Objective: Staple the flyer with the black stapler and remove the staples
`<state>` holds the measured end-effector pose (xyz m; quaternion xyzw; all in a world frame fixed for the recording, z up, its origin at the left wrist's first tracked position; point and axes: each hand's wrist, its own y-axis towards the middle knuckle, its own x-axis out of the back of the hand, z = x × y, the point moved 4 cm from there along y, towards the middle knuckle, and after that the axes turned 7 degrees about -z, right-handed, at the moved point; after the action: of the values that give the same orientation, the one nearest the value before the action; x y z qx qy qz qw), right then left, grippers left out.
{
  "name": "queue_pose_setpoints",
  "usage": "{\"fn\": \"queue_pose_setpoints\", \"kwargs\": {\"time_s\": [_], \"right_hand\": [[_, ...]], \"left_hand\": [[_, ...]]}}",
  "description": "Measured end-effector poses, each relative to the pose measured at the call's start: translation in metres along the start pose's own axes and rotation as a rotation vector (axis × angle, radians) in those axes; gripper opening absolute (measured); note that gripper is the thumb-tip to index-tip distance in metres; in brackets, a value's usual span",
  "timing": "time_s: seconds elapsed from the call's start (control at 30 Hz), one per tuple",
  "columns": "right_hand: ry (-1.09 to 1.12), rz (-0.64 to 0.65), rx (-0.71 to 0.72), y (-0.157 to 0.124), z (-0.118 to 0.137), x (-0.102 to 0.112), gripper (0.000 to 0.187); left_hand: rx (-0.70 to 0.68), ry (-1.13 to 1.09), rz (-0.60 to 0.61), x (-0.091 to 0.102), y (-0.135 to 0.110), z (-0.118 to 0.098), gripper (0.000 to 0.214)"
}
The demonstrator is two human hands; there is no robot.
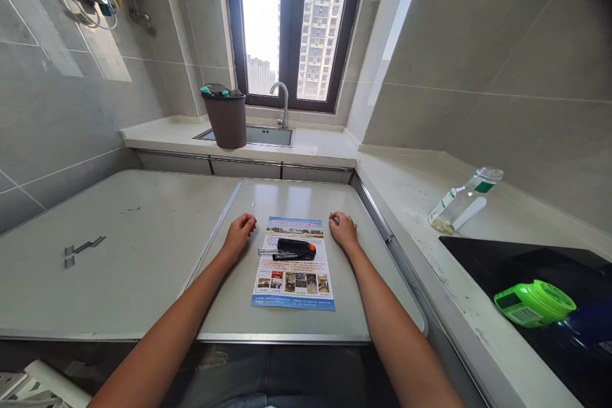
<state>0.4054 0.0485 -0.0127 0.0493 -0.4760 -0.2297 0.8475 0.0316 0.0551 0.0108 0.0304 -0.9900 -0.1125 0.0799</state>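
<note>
A black stapler (295,250) with an orange spot lies across a printed leaflet (292,298) on the light table. Its metal part (266,252) sticks out to the left. My left hand (239,234) rests on the table left of the leaflet, its fingers curled in and nothing visible in them. On the other side, my right hand (343,229) lies by the leaflet's upper right edge, also loosely closed with nothing showing. Neither hand touches the stapler. A tiny pale piece (253,205) lies beyond my left hand.
Several small grey strips (82,247) lie on the table's left part. Behind are a brown bin (224,120), a sink (270,136) and a faucet (285,102). On the right counter stand a tilted-looking clear bottle (461,201) and a green-lidded container (534,303).
</note>
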Motion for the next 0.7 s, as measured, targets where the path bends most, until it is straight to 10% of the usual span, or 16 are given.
{"fn": "queue_pose_setpoints", "kwargs": {"time_s": [0.33, 0.7], "right_hand": [[0.002, 0.015, -0.014, 0.002, -0.004, -0.004, 0.028], [-0.014, 0.027, 0.012, -0.001, 0.000, -0.003, 0.025]], "left_hand": [[-0.049, 0.349, -0.116, 0.005, 0.006, 0.019, 0.019], [-0.193, 0.634, -0.105, -0.005, 0.072, 0.020, 0.021]]}}
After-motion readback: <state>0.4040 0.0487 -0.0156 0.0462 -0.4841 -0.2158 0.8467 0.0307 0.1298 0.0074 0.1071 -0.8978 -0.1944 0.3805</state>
